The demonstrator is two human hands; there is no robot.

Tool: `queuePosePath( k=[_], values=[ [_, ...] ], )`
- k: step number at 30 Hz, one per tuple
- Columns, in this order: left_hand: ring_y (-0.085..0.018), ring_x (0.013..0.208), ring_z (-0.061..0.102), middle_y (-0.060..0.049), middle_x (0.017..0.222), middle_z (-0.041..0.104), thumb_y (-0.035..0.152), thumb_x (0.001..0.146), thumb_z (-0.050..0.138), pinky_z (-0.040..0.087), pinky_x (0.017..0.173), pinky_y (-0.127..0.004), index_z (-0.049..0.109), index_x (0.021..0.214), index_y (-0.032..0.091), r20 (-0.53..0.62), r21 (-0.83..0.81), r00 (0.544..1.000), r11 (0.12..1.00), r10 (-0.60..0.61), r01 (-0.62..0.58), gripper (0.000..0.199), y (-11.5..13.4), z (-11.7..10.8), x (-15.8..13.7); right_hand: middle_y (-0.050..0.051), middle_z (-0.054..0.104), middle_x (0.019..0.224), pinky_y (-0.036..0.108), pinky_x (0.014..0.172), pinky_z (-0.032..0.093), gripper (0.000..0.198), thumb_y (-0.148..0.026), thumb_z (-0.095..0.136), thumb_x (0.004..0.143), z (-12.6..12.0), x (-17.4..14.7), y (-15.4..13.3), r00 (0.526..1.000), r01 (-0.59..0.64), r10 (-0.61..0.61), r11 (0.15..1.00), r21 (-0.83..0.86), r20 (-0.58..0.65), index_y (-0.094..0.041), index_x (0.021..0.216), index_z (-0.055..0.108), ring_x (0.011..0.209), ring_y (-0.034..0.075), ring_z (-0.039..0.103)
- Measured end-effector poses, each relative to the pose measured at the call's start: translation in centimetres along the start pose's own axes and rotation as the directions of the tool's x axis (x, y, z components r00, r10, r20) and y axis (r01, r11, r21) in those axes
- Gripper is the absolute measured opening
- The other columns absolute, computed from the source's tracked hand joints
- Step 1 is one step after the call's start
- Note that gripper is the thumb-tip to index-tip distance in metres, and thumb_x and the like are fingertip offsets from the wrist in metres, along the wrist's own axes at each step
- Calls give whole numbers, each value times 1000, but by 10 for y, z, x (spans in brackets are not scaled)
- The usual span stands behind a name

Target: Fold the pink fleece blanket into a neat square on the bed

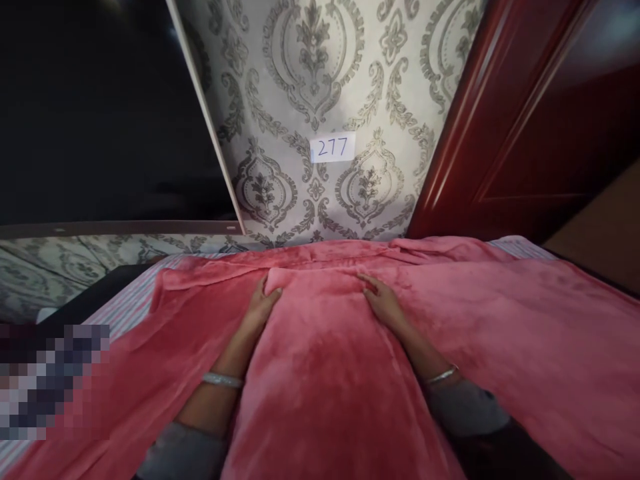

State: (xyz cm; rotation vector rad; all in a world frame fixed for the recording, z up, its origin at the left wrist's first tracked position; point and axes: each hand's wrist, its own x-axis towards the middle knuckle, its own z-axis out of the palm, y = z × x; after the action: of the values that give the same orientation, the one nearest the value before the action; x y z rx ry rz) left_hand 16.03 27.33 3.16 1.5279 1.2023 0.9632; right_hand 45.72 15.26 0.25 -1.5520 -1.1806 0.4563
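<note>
A pink plush blanket [320, 373] lies spread over the surface before me, with a folded panel running down its middle toward me. At the far left corner of this panel is my left hand [263, 301], its thumb on top and its fingers curled round the edge. My right hand [384, 303] grips the far right corner in the same way, thumb and fingers close together on the cloth. Parts of the fingers on both hands are hidden by the fabric.
Striped bedding [127, 310] shows past the blanket's left edge. Behind stands a patterned wall with a paper label [333, 147] reading 277. A large dark screen [110, 120] is at the left, a glossy red-brown wooden panel [520, 127] at the right. A patch at lower left is pixelated.
</note>
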Motion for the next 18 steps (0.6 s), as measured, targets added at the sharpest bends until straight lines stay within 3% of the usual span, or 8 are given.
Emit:
queuePosePath(
  k=[3,6,7,9,11,13,15,18],
  values=[
    [-27,117,65,-17,143,57,39,89,58,55,96,-39,28,155,14,-30,40,999,999,-27,28,77,11,-10,-1,7,65,135,49,117,34,53,-32,55,81,-6,0,-7,1000,8,-9,999,-51,-18,-23,132,65,131,27,54],
    [-30,133,54,-17,152,47,41,88,58,45,109,-43,32,155,16,-66,323,974,929,215,-184,76,24,-15,-6,8,50,151,51,119,29,61,-40,52,88,-11,-5,-27,986,130,-150,967,-220,-77,-23,147,52,142,29,41],
    [-31,140,46,-17,156,43,42,88,58,39,115,-44,35,154,16,-18,412,954,872,299,-265,74,27,-13,-9,7,41,158,51,121,26,65,-44,50,91,-10,-9,-36,974,196,-221,937,-290,-54,-23,152,45,147,29,33],
    [-32,150,29,-16,160,36,44,89,57,24,122,-46,38,153,15,157,552,912,732,379,-399,73,29,-4,-19,5,25,165,49,124,18,72,-51,49,94,-3,-19,-51,945,326,-308,855,-402,110,-23,158,33,152,28,20],
    [-33,153,19,-15,162,33,45,89,56,11,124,-53,41,152,16,332,657,881,587,338,-473,71,27,11,-31,7,23,166,51,124,11,75,-58,47,95,8,-28,-59,909,390,-246,787,-478,336,-22,159,31,153,29,16],
    [-35,154,15,-16,163,31,47,91,53,4,123,-59,42,151,16,425,729,873,481,239,-486,69,23,24,-40,9,25,165,53,124,9,75,-62,43,96,19,-35,-59,881,381,-111,742,-551,460,-21,158,35,153,30,17],
    [-36,154,14,-17,164,27,48,94,48,3,122,-61,41,152,15,442,774,880,422,175,-473,68,20,32,-44,11,24,165,51,124,12,75,-65,39,97,25,-38,-54,877,354,-30,713,-605,479,-20,157,35,153,29,17],
    [-36,154,13,-18,165,24,51,96,44,5,121,-62,38,154,14,445,789,882,397,157,-469,69,18,34,-43,11,25,164,47,124,13,77,-67,35,97,26,-36,-44,895,337,-25,694,-637,446,-19,157,36,153,28,17]
  ],
)
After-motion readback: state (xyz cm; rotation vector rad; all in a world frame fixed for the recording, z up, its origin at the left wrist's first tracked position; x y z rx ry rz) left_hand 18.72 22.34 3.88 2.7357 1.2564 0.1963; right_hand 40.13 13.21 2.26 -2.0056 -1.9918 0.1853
